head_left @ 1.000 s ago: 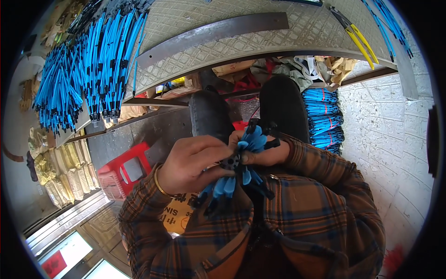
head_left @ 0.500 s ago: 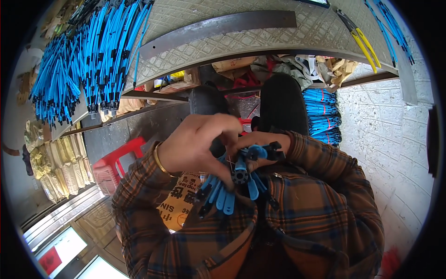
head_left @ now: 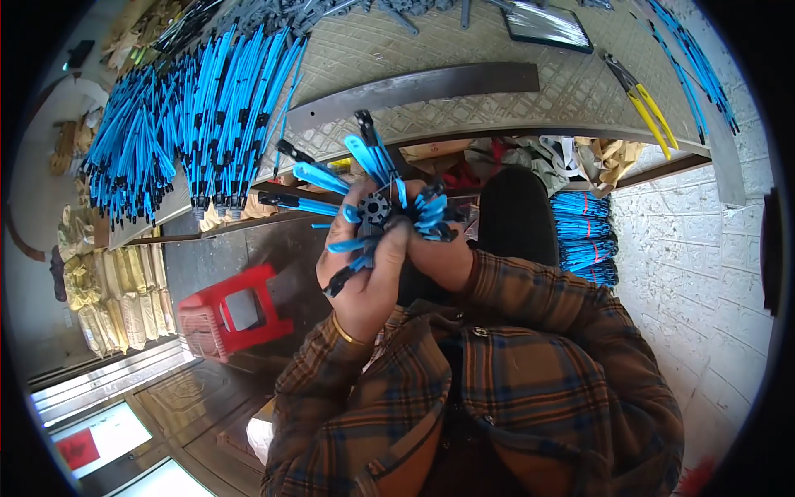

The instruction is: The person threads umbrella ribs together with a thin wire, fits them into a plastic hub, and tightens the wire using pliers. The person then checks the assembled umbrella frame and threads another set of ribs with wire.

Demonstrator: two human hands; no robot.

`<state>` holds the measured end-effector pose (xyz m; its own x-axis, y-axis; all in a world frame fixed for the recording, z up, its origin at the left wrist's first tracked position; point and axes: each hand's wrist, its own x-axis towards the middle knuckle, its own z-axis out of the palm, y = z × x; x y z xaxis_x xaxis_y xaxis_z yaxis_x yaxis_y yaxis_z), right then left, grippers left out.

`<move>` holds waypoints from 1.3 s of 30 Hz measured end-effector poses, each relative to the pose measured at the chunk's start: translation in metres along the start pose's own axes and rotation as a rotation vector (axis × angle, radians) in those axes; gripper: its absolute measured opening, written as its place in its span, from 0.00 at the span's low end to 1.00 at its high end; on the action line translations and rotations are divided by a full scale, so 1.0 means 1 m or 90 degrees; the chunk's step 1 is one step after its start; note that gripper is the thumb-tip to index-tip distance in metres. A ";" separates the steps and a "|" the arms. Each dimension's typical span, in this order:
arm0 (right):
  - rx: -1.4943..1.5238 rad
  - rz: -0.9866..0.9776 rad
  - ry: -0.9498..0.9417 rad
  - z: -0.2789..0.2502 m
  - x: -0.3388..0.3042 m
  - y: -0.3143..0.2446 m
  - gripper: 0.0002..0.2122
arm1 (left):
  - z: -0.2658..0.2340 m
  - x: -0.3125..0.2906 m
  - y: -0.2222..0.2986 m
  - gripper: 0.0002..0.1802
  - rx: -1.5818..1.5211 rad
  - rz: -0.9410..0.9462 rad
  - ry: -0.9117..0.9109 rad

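Patterned bench (head_left: 464, 108) spans the top of the frame, with blue bundles (head_left: 232, 124) at the upper left; below them, at middle left, sits a red stool (head_left: 269, 302). Next, above and left of centre, the hub (head_left: 375, 209) has just come up from lower in the frame, and its ribs (head_left: 319, 177), which hung toward the lower edge half a second ago, now splay left and upward. I judge that this brings the hub into clear sight partway through the work, since the ribs stand apart at uneven angles. My left hand (head_left: 364, 282) is no longer arched over it but closes round it from the left and below. Its holed face looks up at me, so its long axis seems to run away from my eyes; I cannot tell the exact slant, because my grip hides the rest. Just right, my right hand (head_left: 443, 257) grasps the ribs crowded on that side. Farther right come a blue stack (head_left: 584, 236), then pliers (head_left: 642, 108) at the upper right.
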<state>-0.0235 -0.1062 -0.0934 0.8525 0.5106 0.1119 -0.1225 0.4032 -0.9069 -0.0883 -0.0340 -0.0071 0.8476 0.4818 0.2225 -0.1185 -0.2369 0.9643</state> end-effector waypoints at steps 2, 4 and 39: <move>-0.001 -0.029 -0.017 -0.001 -0.006 0.008 0.20 | -0.004 0.003 -0.010 0.25 0.075 0.056 -0.010; -0.005 -0.013 -0.038 -0.002 -0.015 0.011 0.22 | -0.010 0.005 -0.016 0.21 0.228 0.167 -0.033; -0.492 -0.220 -0.444 -0.067 0.011 -0.113 0.22 | -0.014 0.026 -0.017 0.11 0.165 0.128 -0.269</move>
<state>0.0339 -0.1975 -0.0169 0.2753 0.8771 0.3937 0.6273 0.1464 -0.7649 -0.0717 -0.0061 -0.0160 0.9623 0.0360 0.2696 -0.2131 -0.5161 0.8296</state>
